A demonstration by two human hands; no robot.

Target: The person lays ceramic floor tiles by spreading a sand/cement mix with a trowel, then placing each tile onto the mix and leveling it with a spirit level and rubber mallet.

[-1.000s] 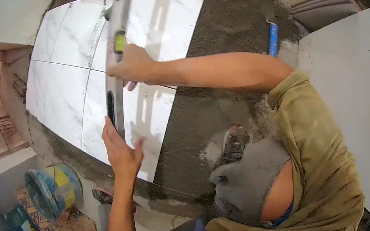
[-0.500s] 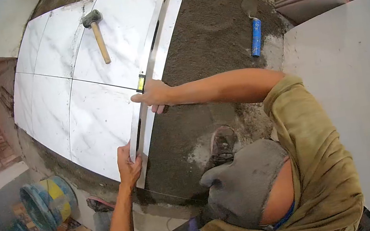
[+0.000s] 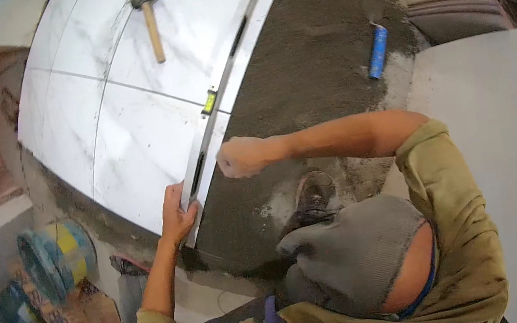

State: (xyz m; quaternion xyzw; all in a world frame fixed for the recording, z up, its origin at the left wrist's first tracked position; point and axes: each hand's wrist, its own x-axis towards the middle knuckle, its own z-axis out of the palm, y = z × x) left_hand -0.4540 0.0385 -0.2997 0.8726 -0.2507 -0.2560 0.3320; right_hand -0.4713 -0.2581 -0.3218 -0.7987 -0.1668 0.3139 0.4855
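Note:
A long silver spirit level (image 3: 231, 58) lies along the right-hand edge of the white marbled tiles (image 3: 133, 130). Its yellow-green vial sits about midway, over the joint between two tiles. My left hand (image 3: 177, 214) is shut on the level's near end, thumb on one side and fingers on the other. Just beyond the tile edge, my right hand (image 3: 243, 156) is curled into a fist, apart from the level and over the dark mortar bed (image 3: 307, 40). On a farther tile rests a rubber mallet (image 3: 151, 27) with a wooden handle.
A trowel with a blue handle (image 3: 378, 53) lies on the mortar's right side. Beyond it are a pale flat panel (image 3: 487, 127) and a striped cushion-like stack (image 3: 461, 17). At lower left, a bucket (image 3: 59, 258) with a yellow band stands by cardboard boxes (image 3: 92, 320).
My right hand has let go of the level's middle, drawn back toward me and closed into a fist. My left hand keeps its hold. The whole view has shifted slightly.

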